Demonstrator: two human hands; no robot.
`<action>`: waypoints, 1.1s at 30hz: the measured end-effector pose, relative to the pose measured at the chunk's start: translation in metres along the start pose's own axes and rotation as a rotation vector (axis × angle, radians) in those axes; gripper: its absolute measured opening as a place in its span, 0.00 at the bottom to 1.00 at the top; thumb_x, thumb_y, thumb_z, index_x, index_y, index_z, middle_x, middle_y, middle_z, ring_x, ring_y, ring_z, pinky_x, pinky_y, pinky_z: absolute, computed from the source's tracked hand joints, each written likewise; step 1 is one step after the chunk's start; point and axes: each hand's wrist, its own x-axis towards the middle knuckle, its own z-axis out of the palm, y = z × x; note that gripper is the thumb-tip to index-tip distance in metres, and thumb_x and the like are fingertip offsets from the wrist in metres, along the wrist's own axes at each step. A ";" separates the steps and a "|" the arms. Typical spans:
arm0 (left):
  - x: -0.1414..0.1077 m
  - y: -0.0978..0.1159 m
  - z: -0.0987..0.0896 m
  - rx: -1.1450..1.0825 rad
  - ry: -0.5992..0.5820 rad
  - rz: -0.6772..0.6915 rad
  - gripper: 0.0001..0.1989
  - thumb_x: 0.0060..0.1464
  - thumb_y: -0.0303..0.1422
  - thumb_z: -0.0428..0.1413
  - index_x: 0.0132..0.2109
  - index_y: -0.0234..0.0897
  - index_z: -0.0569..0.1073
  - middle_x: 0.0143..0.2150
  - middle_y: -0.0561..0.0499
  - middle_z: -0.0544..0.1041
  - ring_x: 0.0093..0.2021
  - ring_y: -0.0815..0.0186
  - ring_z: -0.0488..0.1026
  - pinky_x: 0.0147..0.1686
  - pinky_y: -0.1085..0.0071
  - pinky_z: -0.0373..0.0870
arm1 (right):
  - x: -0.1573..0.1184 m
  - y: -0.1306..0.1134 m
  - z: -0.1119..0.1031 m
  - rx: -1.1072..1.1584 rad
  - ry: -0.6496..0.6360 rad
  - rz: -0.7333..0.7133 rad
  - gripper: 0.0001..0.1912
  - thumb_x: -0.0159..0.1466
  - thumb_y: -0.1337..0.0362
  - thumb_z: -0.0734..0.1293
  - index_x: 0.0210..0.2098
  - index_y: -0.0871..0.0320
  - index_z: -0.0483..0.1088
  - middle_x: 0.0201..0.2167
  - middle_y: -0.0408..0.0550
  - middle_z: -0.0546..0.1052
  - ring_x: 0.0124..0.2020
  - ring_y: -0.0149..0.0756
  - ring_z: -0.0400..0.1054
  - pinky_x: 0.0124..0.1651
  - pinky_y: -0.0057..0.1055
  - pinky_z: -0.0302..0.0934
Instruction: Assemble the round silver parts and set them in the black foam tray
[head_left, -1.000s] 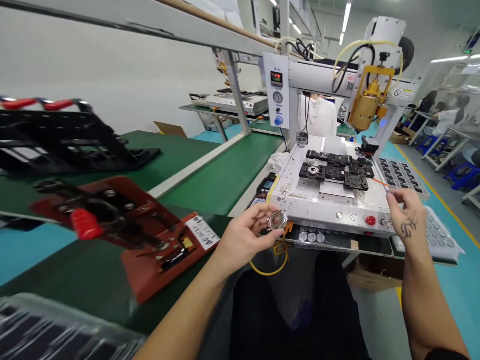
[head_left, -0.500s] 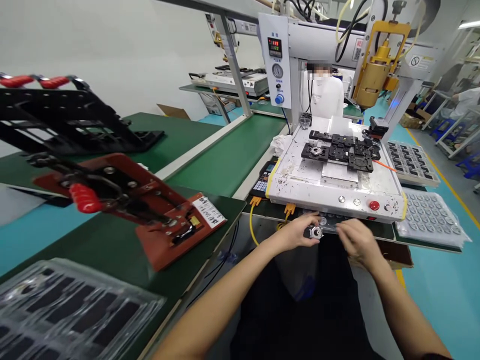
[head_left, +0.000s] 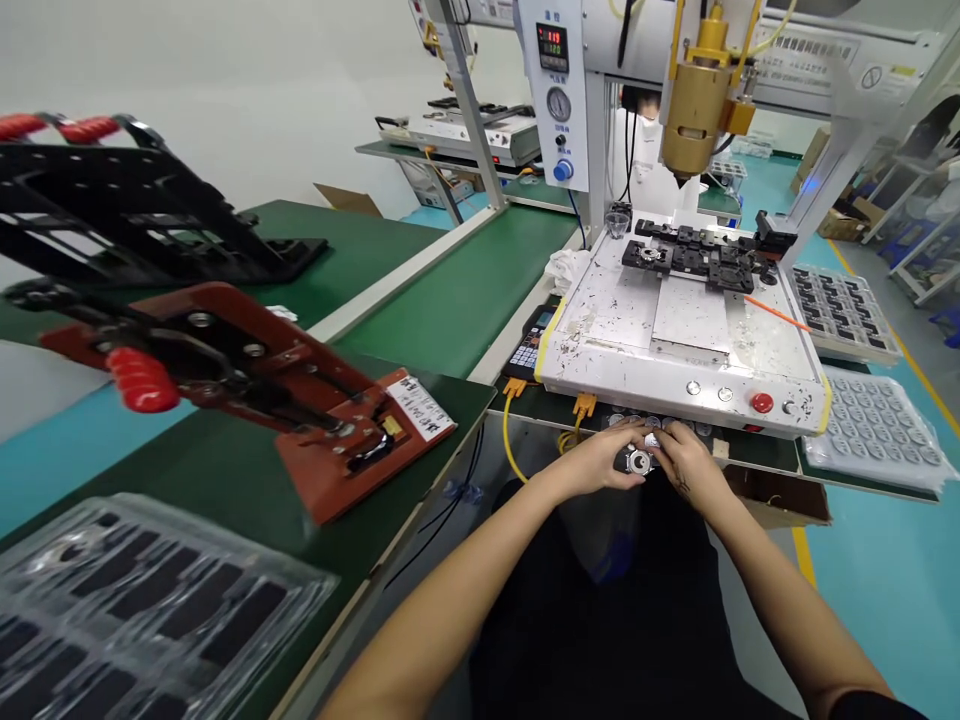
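Note:
My left hand (head_left: pixel 606 462) is closed on a small dark part with a round silver ring, like a watch case (head_left: pixel 639 462), held over my lap at the bench edge. My right hand (head_left: pixel 691 468) has come up against its other side, fingers pinched around a small whitish piece (head_left: pixel 651 440) at the top of the case. What that piece is cannot be made out. Just behind my fingers, several round clear parts (head_left: pixel 654 423) lie on the shelf under the front of the white dispensing machine (head_left: pixel 675 385).
Black fixtures (head_left: pixel 697 258) sit on the machine bed below a brass dispensing head (head_left: pixel 690 120). Trays of parts (head_left: pixel 874 430) lie at right. A red-brown clamp press (head_left: pixel 300 440) and a plastic tray (head_left: pixel 172 610) are on the left bench. Someone in white stands behind the machine.
My right hand has moved left to meet the watch case in my left hand. The fixtures have shifted back on the machine bed, and the brass head now hangs farther left.

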 end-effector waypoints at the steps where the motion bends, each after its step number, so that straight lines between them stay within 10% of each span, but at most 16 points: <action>1: 0.001 0.002 -0.002 -0.005 -0.005 -0.014 0.19 0.53 0.31 0.71 0.51 0.39 0.76 0.71 0.40 0.74 0.75 0.51 0.65 0.75 0.53 0.57 | 0.000 0.001 0.002 0.006 0.011 -0.009 0.12 0.78 0.62 0.63 0.53 0.55 0.77 0.42 0.55 0.76 0.45 0.49 0.74 0.50 0.44 0.74; 10: 0.004 0.010 -0.018 -0.002 -0.112 -0.148 0.21 0.52 0.36 0.72 0.51 0.40 0.77 0.71 0.39 0.74 0.75 0.50 0.67 0.71 0.58 0.63 | -0.038 0.007 0.025 0.131 0.161 -0.047 0.11 0.76 0.65 0.65 0.45 0.55 0.81 0.38 0.55 0.82 0.35 0.43 0.76 0.42 0.41 0.74; 16: 0.008 0.008 -0.003 0.023 0.015 -0.120 0.18 0.53 0.34 0.70 0.49 0.40 0.76 0.70 0.39 0.76 0.76 0.48 0.64 0.73 0.53 0.61 | -0.057 -0.008 -0.009 0.257 0.298 0.208 0.06 0.75 0.62 0.67 0.44 0.54 0.78 0.46 0.56 0.83 0.48 0.47 0.79 0.53 0.46 0.75; 23: 0.006 0.029 0.007 0.055 0.186 -0.094 0.18 0.54 0.32 0.69 0.52 0.38 0.77 0.60 0.40 0.81 0.64 0.47 0.76 0.66 0.52 0.70 | -0.039 -0.028 -0.049 0.472 0.327 0.526 0.16 0.75 0.50 0.68 0.48 0.57 0.76 0.31 0.46 0.79 0.29 0.36 0.75 0.33 0.33 0.72; 27: -0.019 0.059 0.012 -0.261 0.294 -0.224 0.23 0.57 0.36 0.69 0.58 0.39 0.77 0.46 0.48 0.84 0.44 0.58 0.82 0.51 0.61 0.79 | -0.024 -0.051 -0.061 0.712 0.258 0.667 0.19 0.69 0.48 0.74 0.49 0.56 0.80 0.28 0.44 0.77 0.27 0.34 0.70 0.32 0.32 0.69; 33: -0.044 0.091 0.017 -0.979 0.398 -0.397 0.31 0.51 0.34 0.75 0.60 0.35 0.75 0.53 0.41 0.85 0.47 0.54 0.87 0.55 0.56 0.83 | -0.005 -0.068 -0.061 1.009 0.149 0.751 0.19 0.61 0.49 0.81 0.38 0.57 0.78 0.27 0.43 0.78 0.22 0.30 0.68 0.26 0.30 0.65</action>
